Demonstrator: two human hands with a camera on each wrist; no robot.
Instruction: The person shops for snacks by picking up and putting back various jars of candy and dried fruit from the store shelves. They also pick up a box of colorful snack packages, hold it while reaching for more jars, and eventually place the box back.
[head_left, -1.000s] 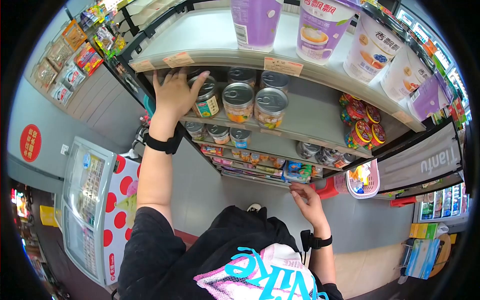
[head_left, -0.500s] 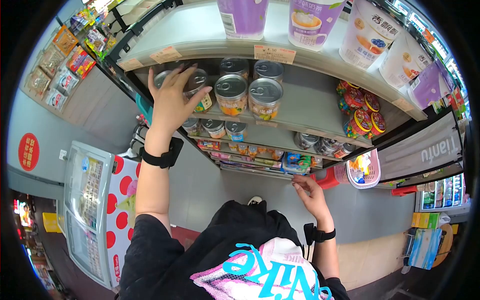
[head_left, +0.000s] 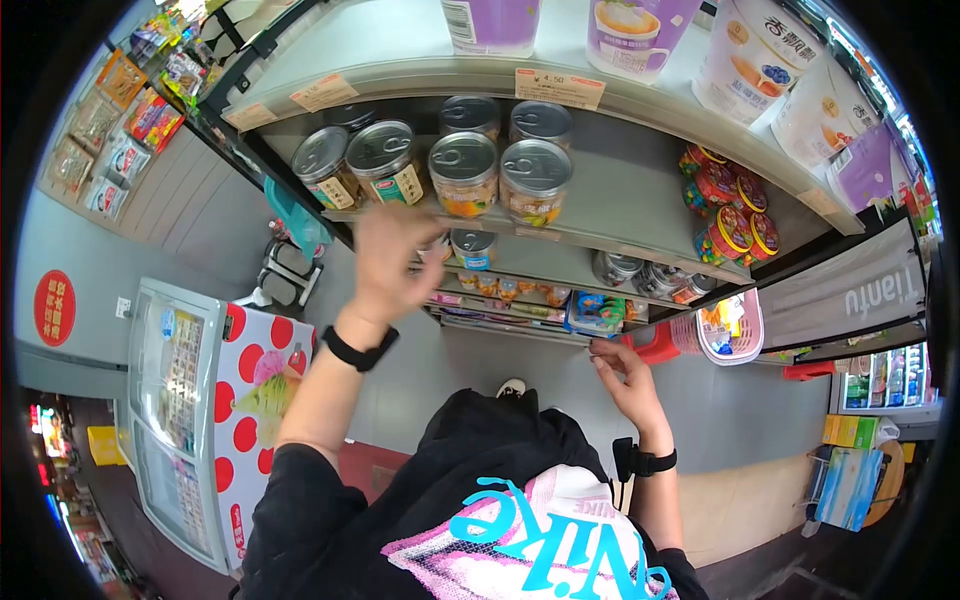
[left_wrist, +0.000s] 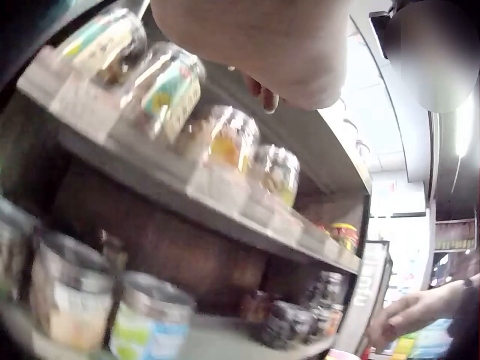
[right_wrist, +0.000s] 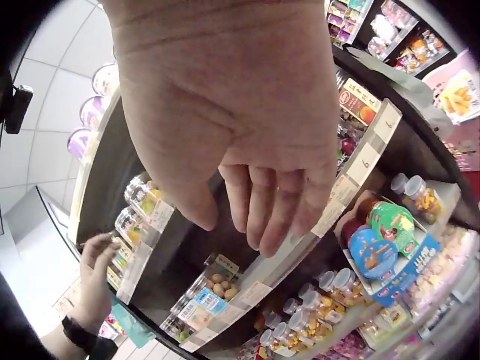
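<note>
My left hand, blurred, hangs in front of the shelf edge below the left-hand cans and holds nothing. Behind it, on the second shelf, a clear can with a pale label stands beside a green-labelled can, both with silver ring-pull lids. To their right are two cans of orange and yellow fruit, a fruit can and another fruit can. My right hand hangs low before the bottom shelves, fingers loosely bent with nothing in them. In the right wrist view its palm covers part of the shelves.
Purple and white paper cups line the top shelf above. Round candy tubs stack at the right. A pink basket hangs low beside the shelf end. A dotted freezer stands on the left.
My left hand has come off the cans at the shelf's left end and moved down and right, toward me. Both front-left cans now show uncovered. The right hand has barely moved.
</note>
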